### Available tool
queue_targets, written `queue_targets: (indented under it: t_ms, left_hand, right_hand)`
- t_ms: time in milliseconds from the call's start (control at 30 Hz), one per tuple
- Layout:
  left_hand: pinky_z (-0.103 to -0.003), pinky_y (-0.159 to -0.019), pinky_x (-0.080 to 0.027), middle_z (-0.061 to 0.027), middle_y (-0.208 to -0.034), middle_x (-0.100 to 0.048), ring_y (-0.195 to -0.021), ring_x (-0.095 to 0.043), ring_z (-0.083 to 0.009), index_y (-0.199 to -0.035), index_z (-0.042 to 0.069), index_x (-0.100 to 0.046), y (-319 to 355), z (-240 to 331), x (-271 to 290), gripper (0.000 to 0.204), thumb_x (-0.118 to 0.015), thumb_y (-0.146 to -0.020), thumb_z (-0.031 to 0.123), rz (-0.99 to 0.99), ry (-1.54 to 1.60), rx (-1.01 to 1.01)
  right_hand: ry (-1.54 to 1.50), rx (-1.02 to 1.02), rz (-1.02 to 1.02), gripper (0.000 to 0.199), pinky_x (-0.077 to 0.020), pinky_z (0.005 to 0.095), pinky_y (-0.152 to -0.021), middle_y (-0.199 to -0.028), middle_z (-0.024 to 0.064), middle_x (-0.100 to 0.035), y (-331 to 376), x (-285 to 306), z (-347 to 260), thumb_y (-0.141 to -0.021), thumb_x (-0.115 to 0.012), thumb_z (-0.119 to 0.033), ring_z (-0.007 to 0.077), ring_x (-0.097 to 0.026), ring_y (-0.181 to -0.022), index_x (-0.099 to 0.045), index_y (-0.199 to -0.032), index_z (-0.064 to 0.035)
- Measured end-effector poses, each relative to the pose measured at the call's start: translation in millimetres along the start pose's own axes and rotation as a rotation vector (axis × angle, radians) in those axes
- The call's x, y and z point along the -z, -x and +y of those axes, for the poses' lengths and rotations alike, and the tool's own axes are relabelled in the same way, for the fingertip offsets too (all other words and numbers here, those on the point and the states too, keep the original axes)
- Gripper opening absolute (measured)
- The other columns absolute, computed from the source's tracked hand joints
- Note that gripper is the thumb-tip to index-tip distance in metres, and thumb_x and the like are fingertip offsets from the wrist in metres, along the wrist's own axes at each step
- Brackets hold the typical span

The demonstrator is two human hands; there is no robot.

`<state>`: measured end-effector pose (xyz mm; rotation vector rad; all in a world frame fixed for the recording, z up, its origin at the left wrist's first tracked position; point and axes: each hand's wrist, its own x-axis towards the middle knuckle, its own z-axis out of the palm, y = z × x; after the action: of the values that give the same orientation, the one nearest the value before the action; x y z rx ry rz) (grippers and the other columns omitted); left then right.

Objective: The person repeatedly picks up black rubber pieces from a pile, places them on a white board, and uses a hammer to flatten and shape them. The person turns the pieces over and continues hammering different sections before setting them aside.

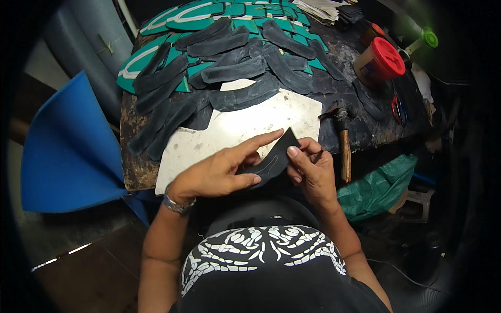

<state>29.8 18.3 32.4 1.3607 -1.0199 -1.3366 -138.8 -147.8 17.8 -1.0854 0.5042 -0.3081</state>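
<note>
While both hands grip the black cut piece (271,161) just above the white board (235,128) on the counter (360,130), left hand (219,172) flattens it with an outstretched forefinger and right hand (310,169) pinches its edge; aligning seemingly needs steady fingertip pressure.

Hammer (343,136) on bench; red-lidded jar (380,61); blue foam sheet (65,151); green bag (377,186)

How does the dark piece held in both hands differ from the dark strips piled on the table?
The held piece is lifted off the table, pinched between the left hand and right hand; the dark strips lie flat, overlapping one another. The held piece looks shorter with a pointed corner and a pale curved line on it; the strips are long, rounded and plain. Both are dark, thin and sheet-like.
</note>
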Motion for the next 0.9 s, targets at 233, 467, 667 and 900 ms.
queue_targets:
  t_ms: [233,467,667,900]
  left_hand:
    - [-0.023,-0.078,-0.055,-0.0057,-0.101,-0.065,-0.084,-0.065,-0.0089,-0.146,0.003,-0.048,9.0,-0.7,13.4,0.063,-0.068,-0.087,-0.008,0.227,0.159,0.052]
    - [-0.025,-0.077,-0.058,-0.0116,-0.111,-0.053,-0.09,-0.068,-0.0153,-0.148,0.0,-0.036,13.7,-20.3,3.8,0.063,-0.061,-0.091,-0.011,0.491,0.25,-0.075]
    - [-0.024,-0.075,-0.057,-0.0107,-0.108,-0.055,-0.086,-0.067,-0.0133,-0.147,-0.001,-0.038,14.1,-29.5,1.0,0.058,-0.059,-0.093,-0.009,0.531,0.178,-0.08]
    - [-0.021,-0.068,-0.053,-0.0128,-0.114,-0.057,-0.084,-0.064,-0.0108,-0.133,-0.002,-0.056,12.1,-27.2,-7.8,0.043,-0.064,-0.091,-0.006,0.644,-0.039,-0.048]
  right_hand:
    - [-0.035,0.063,0.096,0.014,-0.0325,0.0199,-0.044,-0.079,0.0065,-0.069,0.0,9.3,9.9,-0.097,-0.07,-0.011,0.0047,-0.045,-0.048,-0.061,-0.102,-0.0003]
    - [0.105,0.135,0.118,0.018,-0.0344,0.0186,-0.046,-0.084,0.0089,-0.072,-6.4,8.9,17.0,-0.099,-0.066,-0.008,0.0033,-0.046,-0.051,-0.061,-0.111,0.0045]
    - [0.177,0.051,0.13,0.02,-0.0354,0.0186,-0.046,-0.085,0.0117,-0.073,-13.3,13.5,18.0,-0.101,-0.061,-0.007,0.0033,-0.046,-0.051,-0.061,-0.115,0.0067]
    - [0.143,0.025,0.126,0.02,-0.0329,0.0184,-0.043,-0.083,0.0139,-0.073,-17.8,14.3,16.1,-0.099,-0.062,-0.006,0.004,-0.044,-0.046,-0.061,-0.114,0.0077]
